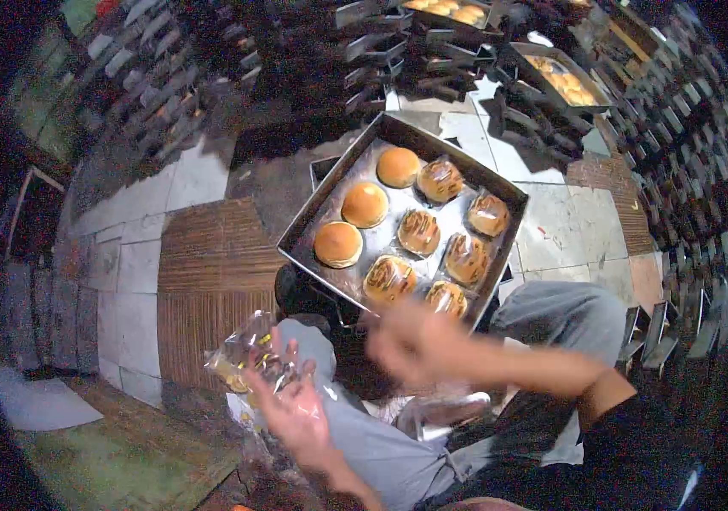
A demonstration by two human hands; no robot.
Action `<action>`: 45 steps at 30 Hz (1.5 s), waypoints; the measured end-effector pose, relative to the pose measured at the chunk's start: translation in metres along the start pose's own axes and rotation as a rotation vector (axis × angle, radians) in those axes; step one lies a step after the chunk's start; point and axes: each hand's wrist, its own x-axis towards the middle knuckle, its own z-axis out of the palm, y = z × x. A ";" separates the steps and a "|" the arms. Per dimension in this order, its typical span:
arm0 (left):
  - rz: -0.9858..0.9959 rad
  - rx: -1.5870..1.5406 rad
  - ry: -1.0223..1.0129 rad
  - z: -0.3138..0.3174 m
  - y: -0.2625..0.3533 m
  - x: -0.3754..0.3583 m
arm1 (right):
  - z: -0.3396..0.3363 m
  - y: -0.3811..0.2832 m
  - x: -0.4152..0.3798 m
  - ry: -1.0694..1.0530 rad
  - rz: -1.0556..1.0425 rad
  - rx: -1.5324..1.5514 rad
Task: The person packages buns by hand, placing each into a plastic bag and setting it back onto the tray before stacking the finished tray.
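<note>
My left hand (294, 409) is palm up over my left leg, its fingers curved around a crinkled clear plastic bag (240, 358) with yellow print. Whether a bun is inside the bag I cannot make out. Blurred by motion, my right hand (411, 345) is over the near corner of a dark metal baking tray (317, 204); its grip does not show. Along the tray's left side are three plain golden buns (364, 204). To their right, several brown-striped buns (419, 232) have a shiny look of clear wrapping.
Farther off, another tray of buns (564, 81) stands at the upper right, and one more tray (449, 12) at the top edge. Stacks of dark metal pans (679, 196) line the right and back. White and brown tiles (210, 247) cover the floor.
</note>
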 end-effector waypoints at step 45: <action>-0.002 -0.072 -0.341 0.020 -0.070 -0.067 | 0.043 -0.063 -0.066 -0.040 -0.044 0.110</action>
